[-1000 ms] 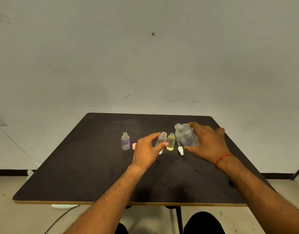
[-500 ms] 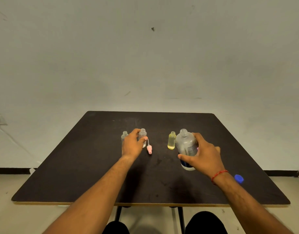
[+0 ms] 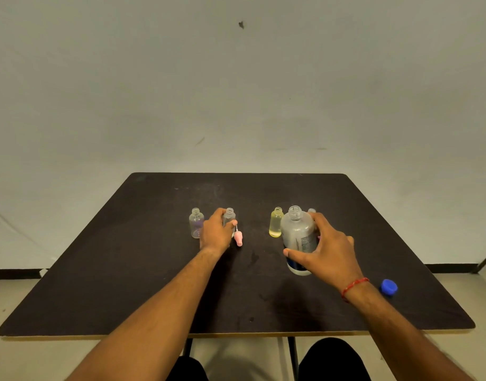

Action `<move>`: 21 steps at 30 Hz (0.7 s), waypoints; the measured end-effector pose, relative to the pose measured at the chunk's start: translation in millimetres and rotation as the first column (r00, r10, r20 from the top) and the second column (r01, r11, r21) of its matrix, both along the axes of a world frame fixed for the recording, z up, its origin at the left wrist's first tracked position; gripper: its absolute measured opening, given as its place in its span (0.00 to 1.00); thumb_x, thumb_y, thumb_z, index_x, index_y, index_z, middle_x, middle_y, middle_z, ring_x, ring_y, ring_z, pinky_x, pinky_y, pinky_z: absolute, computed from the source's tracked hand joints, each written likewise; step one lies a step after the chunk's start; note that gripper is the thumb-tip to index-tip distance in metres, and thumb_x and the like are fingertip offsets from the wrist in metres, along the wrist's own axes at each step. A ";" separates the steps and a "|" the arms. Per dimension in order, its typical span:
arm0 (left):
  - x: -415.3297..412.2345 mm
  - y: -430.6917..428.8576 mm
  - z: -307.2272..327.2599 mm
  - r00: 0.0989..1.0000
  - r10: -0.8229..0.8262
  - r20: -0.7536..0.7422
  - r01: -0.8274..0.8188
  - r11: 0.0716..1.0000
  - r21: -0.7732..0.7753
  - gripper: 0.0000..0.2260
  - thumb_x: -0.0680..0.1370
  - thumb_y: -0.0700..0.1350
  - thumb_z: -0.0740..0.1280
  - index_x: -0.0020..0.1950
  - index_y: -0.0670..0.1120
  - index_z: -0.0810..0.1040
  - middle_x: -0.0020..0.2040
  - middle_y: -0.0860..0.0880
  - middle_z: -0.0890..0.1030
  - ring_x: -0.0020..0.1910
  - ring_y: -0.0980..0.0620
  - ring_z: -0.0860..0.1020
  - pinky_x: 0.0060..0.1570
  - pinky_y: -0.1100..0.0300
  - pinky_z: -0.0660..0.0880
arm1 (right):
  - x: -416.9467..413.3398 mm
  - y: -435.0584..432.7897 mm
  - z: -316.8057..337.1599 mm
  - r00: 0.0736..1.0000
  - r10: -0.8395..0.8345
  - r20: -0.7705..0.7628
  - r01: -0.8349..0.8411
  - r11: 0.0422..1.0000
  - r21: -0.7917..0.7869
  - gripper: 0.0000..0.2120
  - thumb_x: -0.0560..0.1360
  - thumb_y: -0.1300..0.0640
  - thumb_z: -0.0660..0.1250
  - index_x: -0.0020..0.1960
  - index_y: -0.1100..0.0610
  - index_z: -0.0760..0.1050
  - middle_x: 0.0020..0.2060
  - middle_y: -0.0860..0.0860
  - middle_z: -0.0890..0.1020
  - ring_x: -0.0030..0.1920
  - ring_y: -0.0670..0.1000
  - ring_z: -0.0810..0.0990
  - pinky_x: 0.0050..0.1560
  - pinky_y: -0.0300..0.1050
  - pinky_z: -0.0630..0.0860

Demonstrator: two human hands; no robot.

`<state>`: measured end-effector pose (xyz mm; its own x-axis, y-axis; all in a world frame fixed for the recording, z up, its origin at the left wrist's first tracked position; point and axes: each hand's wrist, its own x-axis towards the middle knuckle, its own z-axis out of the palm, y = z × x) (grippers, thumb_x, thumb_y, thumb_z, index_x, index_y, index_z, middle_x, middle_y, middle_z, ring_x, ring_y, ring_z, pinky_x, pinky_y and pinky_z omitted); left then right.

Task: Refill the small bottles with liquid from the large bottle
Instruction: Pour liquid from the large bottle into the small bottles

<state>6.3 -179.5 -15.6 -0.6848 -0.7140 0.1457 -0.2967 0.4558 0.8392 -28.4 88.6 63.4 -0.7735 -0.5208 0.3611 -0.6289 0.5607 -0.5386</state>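
Left hand [image 3: 217, 235] fingers [image 3: 219, 214] curled round a small bottle [image 3: 230, 215], right hand [image 3: 332, 251] likewise round the large bottle [image 3: 296, 235], well inside desk [image 3: 112, 284] edges.

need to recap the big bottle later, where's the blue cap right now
In the head view the blue cap lies on the right side of the table, just right of the wrist of the right hand, which grips the large bottle.
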 end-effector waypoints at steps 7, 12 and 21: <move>-4.4 3.7 -1.1 0.998 -0.001 -0.063 0.005 0.998 0.065 0.06 0.81 0.45 0.69 0.57 0.48 0.76 0.47 0.49 0.83 0.34 0.50 0.81 0.34 0.52 0.81 | -3.6 -7.9 -5.9 1.000 0.000 0.009 0.000 1.000 -0.002 0.37 0.63 0.37 0.77 0.66 0.42 0.64 0.56 0.41 0.78 0.56 0.48 0.78 0.60 0.48 0.61; 0.2 4.0 2.3 0.997 0.002 -0.075 0.005 0.996 0.090 0.18 0.79 0.44 0.71 0.69 0.47 0.74 0.58 0.48 0.82 0.40 0.47 0.83 0.32 0.56 0.80 | -4.5 -14.9 -9.4 1.000 -0.003 0.024 0.003 1.000 -0.010 0.36 0.62 0.37 0.77 0.63 0.41 0.65 0.52 0.38 0.76 0.55 0.47 0.78 0.59 0.49 0.61; 35.1 2.5 6.4 0.971 0.081 -0.223 -0.073 0.996 0.044 0.19 0.78 0.51 0.73 0.68 0.49 0.78 0.66 0.49 0.81 0.63 0.51 0.79 0.43 0.50 0.84 | 5.0 -30.2 -4.8 1.000 0.006 0.014 -0.005 0.999 -0.037 0.35 0.62 0.38 0.78 0.63 0.42 0.66 0.50 0.37 0.74 0.55 0.48 0.78 0.64 0.55 0.64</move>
